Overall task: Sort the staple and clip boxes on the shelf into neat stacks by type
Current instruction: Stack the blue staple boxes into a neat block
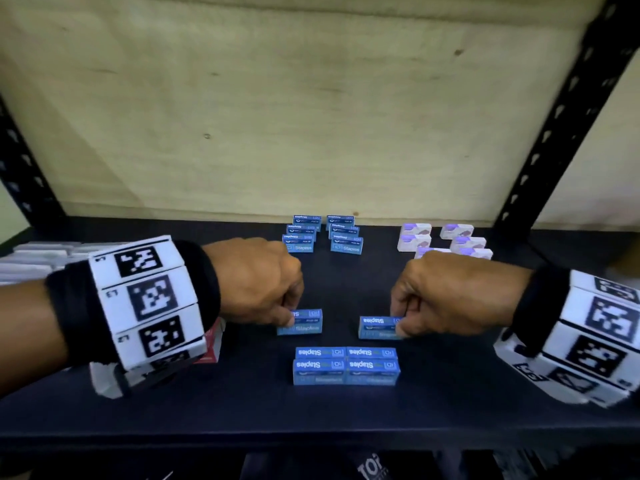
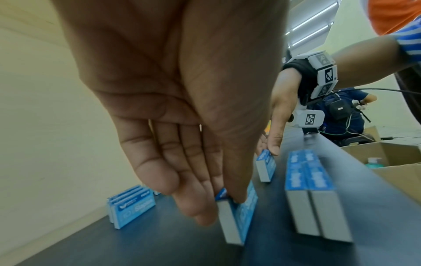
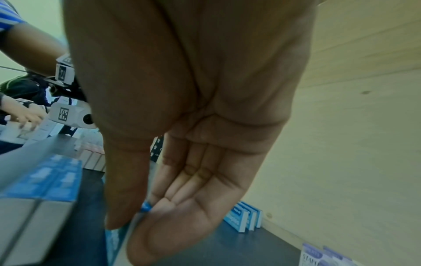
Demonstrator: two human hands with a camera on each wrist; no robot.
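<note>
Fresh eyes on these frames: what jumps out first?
Both hands, mid-shelf: the left hand pinches one blue staple box, and the right hand pinches another blue staple box. In front of them sits a tidy block of four blue staple boxes. At the back stand two rows of blue boxes, with white-and-purple boxes to their right.

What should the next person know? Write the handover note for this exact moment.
Left hand pinches a blue staple box; right hand pinches another blue staple box. Both boxes are at mid-shelf.
Done: a front block of four blue boxes, packed together.
Left: place the two held boxes, then gather the blue boxes standing at the back and the white-and-purple boxes at the back right.
</note>
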